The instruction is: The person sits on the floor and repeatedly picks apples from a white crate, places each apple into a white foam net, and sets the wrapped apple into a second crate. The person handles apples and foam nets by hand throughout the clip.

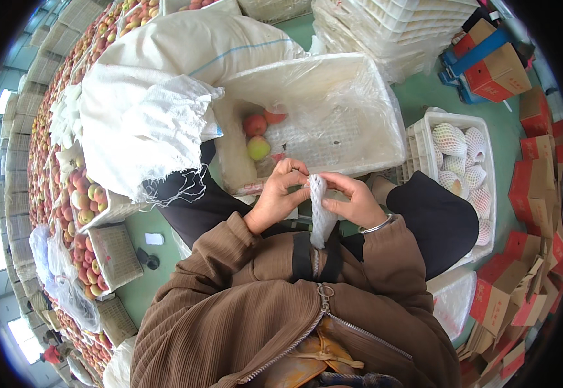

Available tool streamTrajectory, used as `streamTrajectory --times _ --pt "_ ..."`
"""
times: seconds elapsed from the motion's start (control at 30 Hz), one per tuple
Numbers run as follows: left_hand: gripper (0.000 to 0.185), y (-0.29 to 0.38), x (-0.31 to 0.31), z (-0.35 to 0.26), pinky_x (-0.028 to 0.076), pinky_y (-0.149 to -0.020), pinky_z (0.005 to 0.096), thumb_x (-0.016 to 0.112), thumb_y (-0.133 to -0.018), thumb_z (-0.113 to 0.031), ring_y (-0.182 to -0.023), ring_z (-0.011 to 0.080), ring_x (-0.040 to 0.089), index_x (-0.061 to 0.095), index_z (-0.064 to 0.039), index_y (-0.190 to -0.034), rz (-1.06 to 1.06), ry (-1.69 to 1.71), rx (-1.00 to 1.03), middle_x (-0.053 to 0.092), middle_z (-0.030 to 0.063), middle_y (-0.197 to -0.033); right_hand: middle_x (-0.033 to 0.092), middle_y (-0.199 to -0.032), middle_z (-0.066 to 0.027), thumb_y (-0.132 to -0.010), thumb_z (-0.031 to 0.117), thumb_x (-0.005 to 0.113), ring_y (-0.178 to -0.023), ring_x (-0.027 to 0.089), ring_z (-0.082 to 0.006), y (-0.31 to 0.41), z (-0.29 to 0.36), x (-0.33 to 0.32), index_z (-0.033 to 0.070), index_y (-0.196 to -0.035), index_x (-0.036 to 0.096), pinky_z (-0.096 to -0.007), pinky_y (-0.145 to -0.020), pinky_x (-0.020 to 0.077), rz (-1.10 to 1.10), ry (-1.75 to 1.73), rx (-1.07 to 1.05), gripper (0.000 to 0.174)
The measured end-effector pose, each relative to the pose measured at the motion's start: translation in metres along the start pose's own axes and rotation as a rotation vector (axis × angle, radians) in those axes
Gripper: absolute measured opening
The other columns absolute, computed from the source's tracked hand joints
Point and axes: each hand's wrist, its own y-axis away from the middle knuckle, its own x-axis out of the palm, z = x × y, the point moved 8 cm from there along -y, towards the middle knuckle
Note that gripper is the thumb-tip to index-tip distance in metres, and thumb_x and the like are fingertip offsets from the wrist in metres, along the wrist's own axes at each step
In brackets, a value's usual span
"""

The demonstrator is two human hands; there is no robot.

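My left hand [281, 195] and my right hand [357, 200] meet above my lap, fingertips pinching the top end of a white foam net sleeve [321, 211]. The sleeve hangs down flattened between them; whether anything is inside cannot be told. A bracelet circles my right wrist. Just beyond the hands stands a white plastic crate [376, 167] with clear film lining it. Three apples lie at its left end: a red apple [255, 125], a yellow-green apple [258, 148] and a partly hidden red one [275, 115].
A large white woven sack [131, 106] leans at the left of the crate. On the right, another crate [492, 194] holds several net-wrapped apples [451, 138]. Stacked crates [397, 29] stand at the back, cardboard boxes [495, 291] at far right, and apple-filled crates [116, 252] at left.
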Motion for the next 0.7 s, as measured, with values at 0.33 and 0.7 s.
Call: streamTrajectory --times 0.33,0.7 --pt "0.009 -0.022 0.04 0.073 0.045 -0.067 0.0235 0.06 -0.096 -0.015 -0.074 0.0063 0.054 0.058 -0.006 -0.096 -0.134 1.04 -0.642 0.06 -0.0007 -0.084 0.064 -0.12 -0.0139 -0.084 0.02 0.063 -0.109 0.062 -0.0277 0.003 -0.064 -0.002 -0.002 -0.12 0.058 -0.042 -0.1 0.0466 -0.24 -1.313 0.382 0.042" --pt "0.029 -0.094 -0.017 0.23 0.053 -0.073 0.0393 0.067 -0.082 -0.03 -0.087 0.0307 0.068 0.068 -0.002 -0.079 0.122 -1.008 -0.462 0.07 0.016 -0.096 0.045 -0.142 -0.0178 -0.084 0.017 0.061 -0.133 0.041 -0.0368 -0.001 -0.036 -0.075 0.002 -0.142 0.036 -0.0561 -0.111 0.0309 -0.438 -1.087 -0.063 0.066"
